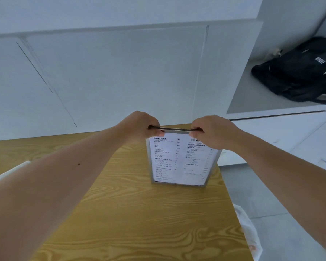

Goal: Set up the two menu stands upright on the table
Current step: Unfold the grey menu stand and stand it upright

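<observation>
One menu stand point(179, 162), a clear frame with a white printed drinks list, stands upright on the wooden table point(132, 213) near its far right corner. My left hand point(139, 127) pinches its top left corner. My right hand point(211, 130) pinches its top right corner. The stand's bottom edge rests on the tabletop. Only this one menu stand is in view.
A white wall runs along the table's far edge. A black backpack point(299, 76) lies on a grey ledge at the upper right. A white edge point(9, 172) shows at the table's left side, and a pale plastic bag point(247, 230) hangs off the right edge.
</observation>
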